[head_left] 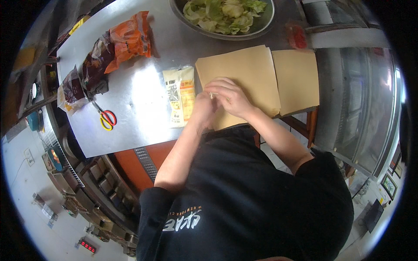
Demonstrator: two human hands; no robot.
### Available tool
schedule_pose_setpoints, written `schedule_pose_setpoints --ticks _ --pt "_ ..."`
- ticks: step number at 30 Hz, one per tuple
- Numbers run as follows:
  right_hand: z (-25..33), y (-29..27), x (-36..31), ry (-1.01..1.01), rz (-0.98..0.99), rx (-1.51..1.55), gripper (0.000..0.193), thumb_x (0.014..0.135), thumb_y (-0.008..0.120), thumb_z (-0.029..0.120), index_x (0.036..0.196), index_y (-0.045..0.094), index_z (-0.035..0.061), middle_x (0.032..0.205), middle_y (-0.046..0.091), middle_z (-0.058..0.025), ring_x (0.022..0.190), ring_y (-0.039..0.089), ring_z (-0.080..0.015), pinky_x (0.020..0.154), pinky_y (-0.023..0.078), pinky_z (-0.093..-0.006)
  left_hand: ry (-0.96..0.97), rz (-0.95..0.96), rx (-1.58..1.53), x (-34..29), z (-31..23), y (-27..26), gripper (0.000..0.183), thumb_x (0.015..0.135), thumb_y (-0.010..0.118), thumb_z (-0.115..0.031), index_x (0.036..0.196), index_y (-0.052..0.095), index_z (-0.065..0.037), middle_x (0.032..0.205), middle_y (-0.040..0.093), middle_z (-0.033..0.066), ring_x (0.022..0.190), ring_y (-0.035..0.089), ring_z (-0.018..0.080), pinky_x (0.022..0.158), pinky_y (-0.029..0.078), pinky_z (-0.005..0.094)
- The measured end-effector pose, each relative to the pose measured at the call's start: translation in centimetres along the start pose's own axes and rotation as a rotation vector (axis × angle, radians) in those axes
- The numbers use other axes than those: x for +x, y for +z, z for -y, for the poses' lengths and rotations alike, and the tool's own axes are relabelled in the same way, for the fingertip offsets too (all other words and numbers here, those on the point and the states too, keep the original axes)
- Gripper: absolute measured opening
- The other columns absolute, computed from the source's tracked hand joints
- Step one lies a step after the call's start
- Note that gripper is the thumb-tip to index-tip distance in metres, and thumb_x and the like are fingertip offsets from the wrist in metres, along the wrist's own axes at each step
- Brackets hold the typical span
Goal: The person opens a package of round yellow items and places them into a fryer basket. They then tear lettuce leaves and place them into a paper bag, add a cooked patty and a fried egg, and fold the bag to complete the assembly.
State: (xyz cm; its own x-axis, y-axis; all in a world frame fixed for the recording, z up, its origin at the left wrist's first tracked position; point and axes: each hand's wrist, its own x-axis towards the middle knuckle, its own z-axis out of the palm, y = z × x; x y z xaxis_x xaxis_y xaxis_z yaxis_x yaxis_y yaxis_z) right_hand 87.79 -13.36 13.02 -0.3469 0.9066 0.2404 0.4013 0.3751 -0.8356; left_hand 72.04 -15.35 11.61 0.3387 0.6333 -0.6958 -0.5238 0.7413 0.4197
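My left hand [203, 109] and my right hand [230, 96] meet above the near left part of a tan board or sheet [246, 65]. Both have their fingers bent and closed together. A small pale scrap [212, 95] shows between the fingertips, too small to name, and the rest of what they hold is hidden. Just left of my hands lies a flat white and yellow plastic packet [179, 98]. A second tan board or sheet [297, 80] lies to the right, its left edge meeting the first.
A metal bowl [217, 35] of torn lettuce [226, 16] stands at the far edge. Orange [130, 41] and dark maroon [98, 61] plastic bags lie at the left, near scissors [106, 119] with red and yellow handles. A red item [297, 35] lies far right on the metal table [113, 135].
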Motion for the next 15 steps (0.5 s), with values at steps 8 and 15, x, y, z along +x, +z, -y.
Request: schedule_pose_setpoints --ticks 8,15 --pt "-9.3 2.4 5.8 0.094 0.251 0.169 0.032 0.097 0.061 0.016 0.125 0.067 0.0031 0.134 0.064 -0.0131 0.13 0.057 -0.0315 0.112 0.045 -0.0432 0.843 -0.347 1.183 1.6 -2.4 1.2 0.034 0.102 0.056 -0.013 0.131 0.061 0.004 0.134 0.063 0.0246 0.125 0.059 0.0421 0.107 0.046 0.0488" --pt "-12.4 5.4 2.6 -0.313 0.629 -1.082 0.067 0.105 0.046 0.038 0.164 0.027 0.0115 0.172 0.021 -0.012 0.16 0.016 -0.0255 0.131 0.015 -0.0419 0.899 -0.052 1.724 7.9 -1.9 2.3 0.059 0.1 0.057 -0.043 0.146 0.056 -0.006 0.161 0.041 0.0215 0.153 0.03 0.0434 0.125 0.016 0.0609"
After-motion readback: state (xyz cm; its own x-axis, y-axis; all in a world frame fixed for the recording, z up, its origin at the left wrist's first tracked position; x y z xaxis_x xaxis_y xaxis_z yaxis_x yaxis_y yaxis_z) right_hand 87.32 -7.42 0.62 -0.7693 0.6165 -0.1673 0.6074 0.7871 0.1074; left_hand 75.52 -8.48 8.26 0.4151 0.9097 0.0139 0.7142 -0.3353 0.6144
